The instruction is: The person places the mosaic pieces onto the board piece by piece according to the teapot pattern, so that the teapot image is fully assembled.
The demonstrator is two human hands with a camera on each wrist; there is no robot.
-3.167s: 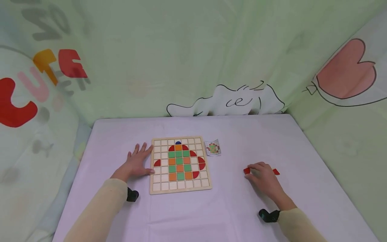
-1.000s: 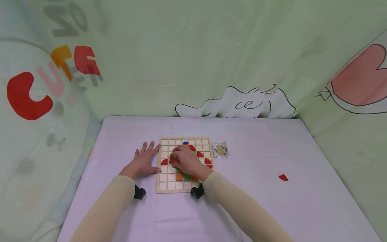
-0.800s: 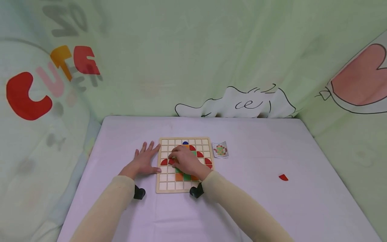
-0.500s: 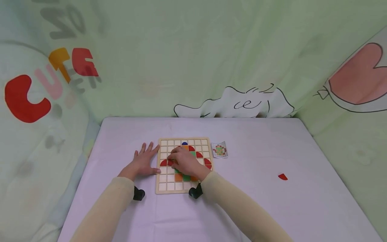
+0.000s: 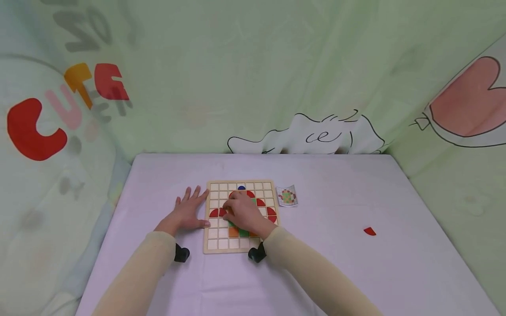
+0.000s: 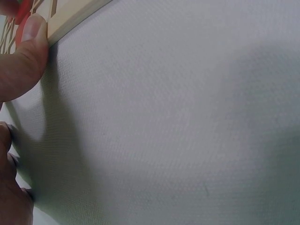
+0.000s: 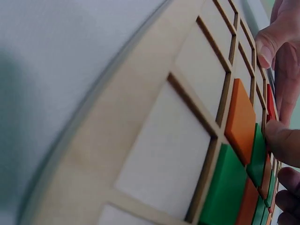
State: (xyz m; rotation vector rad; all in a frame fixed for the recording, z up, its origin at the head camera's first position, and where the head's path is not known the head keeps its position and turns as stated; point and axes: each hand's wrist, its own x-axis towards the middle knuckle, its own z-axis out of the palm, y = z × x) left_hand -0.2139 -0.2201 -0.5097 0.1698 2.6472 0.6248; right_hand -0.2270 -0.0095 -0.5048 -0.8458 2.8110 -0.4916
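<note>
A wooden grid board [image 5: 206, 245] lies on the table, bearing green, orange, red and blue flat tiles. My left hand [image 5: 185, 213] is spread flat beside its left edge, thumb and fingertips touching the frame; in the left wrist view the thumb [image 6: 29, 54] lies against the rim. Over the board, my right hand [image 5: 246, 211] has thumb and fingers at a red quarter-circle tile [image 5: 222, 212], pinching it at its cell. Just left of it sits another red quarter-circle tile [image 5: 214, 213]. The right hand hides several tiles in the middle.
A small printed pattern card [image 5: 286, 195] lies right of the board. One loose red quarter-circle tile [image 5: 370, 231] lies farther right on the lilac tablecloth [image 5: 324, 254]. Hanging green cloth [image 5: 197, 87] surrounds the table at the back and sides.
My right hand took a red tile from the table's right side and brought it to the board. Lately its fingers shifted slightly right, showing more of the tile. The left hand stayed at the edge.
</note>
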